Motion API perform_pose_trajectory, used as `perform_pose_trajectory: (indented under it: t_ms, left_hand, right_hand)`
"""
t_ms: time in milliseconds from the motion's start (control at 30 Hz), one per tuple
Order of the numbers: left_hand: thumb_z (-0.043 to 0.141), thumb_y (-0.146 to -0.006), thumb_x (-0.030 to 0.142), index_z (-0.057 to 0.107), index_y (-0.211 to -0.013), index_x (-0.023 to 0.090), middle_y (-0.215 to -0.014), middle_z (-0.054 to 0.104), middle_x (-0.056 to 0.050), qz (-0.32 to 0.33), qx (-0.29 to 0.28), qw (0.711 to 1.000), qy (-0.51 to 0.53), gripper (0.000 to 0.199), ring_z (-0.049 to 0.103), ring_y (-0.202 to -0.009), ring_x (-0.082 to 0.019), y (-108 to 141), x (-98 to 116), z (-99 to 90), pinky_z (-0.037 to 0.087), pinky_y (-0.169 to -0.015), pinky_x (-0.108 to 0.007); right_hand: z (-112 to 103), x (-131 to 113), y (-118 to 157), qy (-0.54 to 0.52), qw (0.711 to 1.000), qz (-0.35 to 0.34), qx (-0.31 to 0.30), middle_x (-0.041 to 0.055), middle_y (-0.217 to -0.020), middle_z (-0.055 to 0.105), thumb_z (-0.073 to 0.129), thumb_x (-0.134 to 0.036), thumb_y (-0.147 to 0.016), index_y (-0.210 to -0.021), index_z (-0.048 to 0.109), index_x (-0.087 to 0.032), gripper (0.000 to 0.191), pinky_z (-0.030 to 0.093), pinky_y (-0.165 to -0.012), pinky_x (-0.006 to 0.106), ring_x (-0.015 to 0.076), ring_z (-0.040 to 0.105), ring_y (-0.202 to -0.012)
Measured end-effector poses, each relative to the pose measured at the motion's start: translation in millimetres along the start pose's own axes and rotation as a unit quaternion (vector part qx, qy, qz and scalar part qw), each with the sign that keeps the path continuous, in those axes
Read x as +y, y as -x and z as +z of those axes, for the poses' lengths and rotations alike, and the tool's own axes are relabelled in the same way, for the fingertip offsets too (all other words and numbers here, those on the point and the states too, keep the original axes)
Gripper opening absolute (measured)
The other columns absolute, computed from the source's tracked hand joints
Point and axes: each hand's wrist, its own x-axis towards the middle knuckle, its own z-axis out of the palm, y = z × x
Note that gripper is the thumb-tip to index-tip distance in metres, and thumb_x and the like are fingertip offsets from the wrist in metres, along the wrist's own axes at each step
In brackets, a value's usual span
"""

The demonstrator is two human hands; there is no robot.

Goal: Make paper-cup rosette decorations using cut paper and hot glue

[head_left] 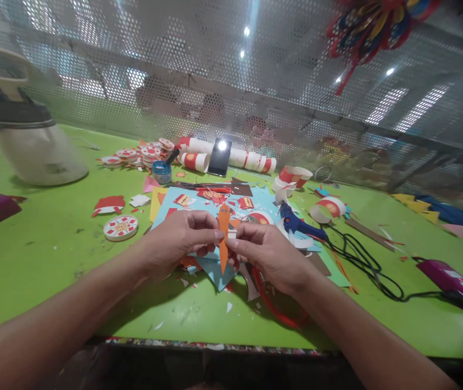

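Above the paper pile, I hold a slim, pointed orange paper cutout (223, 254) upright, with two small dark dots near its top. My left hand (190, 233) pinches its left edge between thumb and fingers. Against its right side, my right hand (261, 246) is closed on a small white paper piece (232, 234), its fingertips touching the orange cutout. Beneath both hands lie light blue paper sheets (162, 214) strewn with red, white and orange scraps. A red loop (284, 317), partly hidden by my right wrist, rests near the table edge.
A blue glue gun (300, 222) lies on the right, near a purple device (454, 279) with black cable. Behind are a phone (220, 158), paper cups (194, 161) and a blue jar (162, 171). A decorated round disc (121, 228) and a whitish jug (36, 146) stand left.
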Motion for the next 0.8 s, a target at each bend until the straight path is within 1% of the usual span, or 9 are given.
perform_pose_trajectory:
  t_ms: [67,233,333,433,533,700,800]
  left_hand:
    - [0.079,-0.066,0.026,0.062,-0.07,0.016,-0.055,0.055,0.004,0.003,-0.003,1.0,-0.016,0.019,0.043,-0.048,-0.007,0.0,-0.7,-1.0,0.033,-0.047,-0.021]
    - [0.079,-0.068,0.035,0.062,-0.072,0.015,-0.054,0.055,0.004,0.021,0.004,0.998,-0.052,0.026,0.043,-0.049,-0.008,0.1,-2.6,-3.0,0.032,-0.047,-0.022]
    - [0.078,-0.069,0.036,0.061,-0.071,0.015,-0.055,0.055,0.004,0.033,0.008,0.996,-0.078,0.027,0.044,-0.05,-0.008,0.7,-1.6,-2.0,0.032,-0.049,-0.021]
    - [0.077,-0.068,0.034,0.06,-0.07,0.015,-0.053,0.053,0.005,0.03,0.019,0.994,-0.101,0.026,0.042,-0.049,-0.007,1.4,0.3,-0.4,0.03,-0.047,-0.021]
    - [0.078,-0.065,0.032,0.06,-0.07,0.015,-0.053,0.054,0.005,0.027,0.028,0.993,-0.111,0.026,0.041,-0.048,-0.007,1.8,1.7,0.9,0.029,-0.046,-0.021]
    - [0.079,-0.062,0.033,0.059,-0.07,0.015,-0.051,0.053,0.005,0.015,0.043,0.991,-0.125,0.028,0.042,-0.047,-0.008,1.5,2.8,2.8,0.029,-0.045,-0.022]
    - [0.078,-0.063,0.033,0.059,-0.07,0.016,-0.051,0.053,0.005,0.012,0.04,0.991,-0.127,0.026,0.043,-0.048,-0.009,1.2,3.1,3.9,0.03,-0.046,-0.022]
  right_hand:
    - [0.2,-0.5,0.6,-0.009,1.0,0.005,-0.001,-0.0008,-0.066,0.061,0.075,-0.041,-0.076,-0.074,0.064,-0.015,0.028,0.045,-0.063,0.026,0.0105,0.056,-0.06]
    - [1.2,-3.0,1.9,-0.013,1.0,0.01,-0.008,-0.0018,-0.059,0.059,0.075,-0.039,-0.075,-0.071,0.063,-0.016,0.027,0.045,-0.06,0.026,0.011,0.055,-0.058]
    - [2.7,-5.0,2.4,-0.015,1.0,0.011,-0.012,-0.0021,-0.06,0.058,0.074,-0.031,-0.075,-0.069,0.062,-0.015,0.021,0.044,-0.058,0.025,0.0103,0.053,-0.056]
    - [4.6,-7.4,2.8,-0.009,1.0,0.016,-0.007,-0.0018,-0.062,0.059,0.072,-0.025,-0.073,-0.067,0.061,-0.015,0.016,0.044,-0.058,0.025,0.01,0.053,-0.057]
    - [6.3,-8.6,3.1,0.011,0.999,0.03,0.005,-0.0015,-0.06,0.059,0.074,-0.027,-0.071,-0.067,0.06,-0.015,0.018,0.043,-0.058,0.025,0.0109,0.054,-0.057]
    - [8.2,-4.2,2.0,0.023,0.999,0.018,0.023,-0.0019,-0.061,0.058,0.076,-0.034,-0.069,-0.073,0.064,-0.015,0.022,0.042,-0.058,0.027,0.0108,0.051,-0.056]
    - [8.6,-0.6,0.7,0.029,0.999,0.014,0.03,-0.0019,-0.06,0.059,0.077,-0.038,-0.068,-0.073,0.063,-0.016,0.026,0.042,-0.059,0.028,0.0111,0.052,-0.056]
